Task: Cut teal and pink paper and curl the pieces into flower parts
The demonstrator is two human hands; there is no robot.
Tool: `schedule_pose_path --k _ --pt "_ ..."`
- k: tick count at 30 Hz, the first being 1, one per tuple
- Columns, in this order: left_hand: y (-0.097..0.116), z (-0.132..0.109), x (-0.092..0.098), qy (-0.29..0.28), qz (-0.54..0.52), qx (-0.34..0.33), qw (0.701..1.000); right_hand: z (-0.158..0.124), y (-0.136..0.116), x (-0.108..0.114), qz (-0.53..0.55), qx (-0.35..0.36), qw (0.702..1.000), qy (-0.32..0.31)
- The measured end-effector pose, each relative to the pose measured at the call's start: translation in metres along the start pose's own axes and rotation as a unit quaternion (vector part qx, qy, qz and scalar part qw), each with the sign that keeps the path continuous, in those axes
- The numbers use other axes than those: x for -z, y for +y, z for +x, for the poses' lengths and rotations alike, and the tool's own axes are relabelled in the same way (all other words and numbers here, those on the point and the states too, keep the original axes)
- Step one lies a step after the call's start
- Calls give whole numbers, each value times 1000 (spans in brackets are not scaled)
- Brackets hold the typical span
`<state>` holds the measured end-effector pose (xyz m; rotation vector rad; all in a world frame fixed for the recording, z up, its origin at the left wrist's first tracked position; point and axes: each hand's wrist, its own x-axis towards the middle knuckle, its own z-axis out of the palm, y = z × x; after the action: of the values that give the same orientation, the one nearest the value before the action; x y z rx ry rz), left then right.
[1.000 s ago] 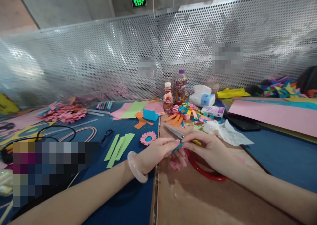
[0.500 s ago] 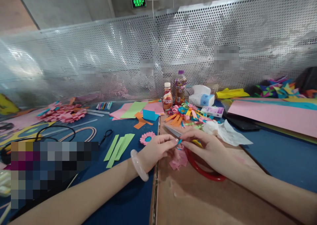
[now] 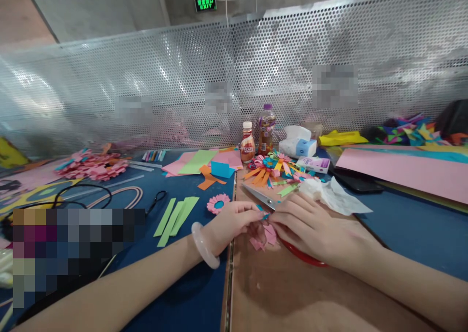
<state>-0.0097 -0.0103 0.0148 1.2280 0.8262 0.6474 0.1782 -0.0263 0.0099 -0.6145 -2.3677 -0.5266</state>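
Note:
My left hand (image 3: pixel 234 222), with a pale bangle on the wrist, pinches a small blue paper strip (image 3: pixel 263 214) at its fingertips. My right hand (image 3: pixel 310 222) meets it from the right, fingers closed on the same blue strip. Under both hands lies a pink paper flower piece (image 3: pixel 265 237) on the brown board (image 3: pixel 292 293). Red-handled scissors (image 3: pixel 261 197) lie just behind my fingers, their red loop running under my right hand.
Green paper strips (image 3: pixel 175 214) and a pink paper flower (image 3: pixel 218 204) lie on the blue mat at left. Two bottles (image 3: pixel 258 134), a tissue pack (image 3: pixel 299 146), crumpled tissue (image 3: pixel 334 198) and coloured paper flowers (image 3: pixel 274 168) stand behind. Large pink sheet (image 3: pixel 402 171) at right.
My right hand has turned flatter and lowered over the scissors' red handle. The blue strip has been drawn shorter between my fingertips. My left hand has barely moved.

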Motion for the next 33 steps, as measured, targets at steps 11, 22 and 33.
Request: schedule_pose_path --k 11,22,33 --pt "-1 -1 -1 -18 12 1 1000 1 -1 5 -18 12 998 -58" --pt "-2 -1 -2 -14 42 3 999 1 -1 -1 -2 5 998 -58" --pt "-4 -3 -4 5 121 -47 992 4 -2 3 35 -22 996 -84"
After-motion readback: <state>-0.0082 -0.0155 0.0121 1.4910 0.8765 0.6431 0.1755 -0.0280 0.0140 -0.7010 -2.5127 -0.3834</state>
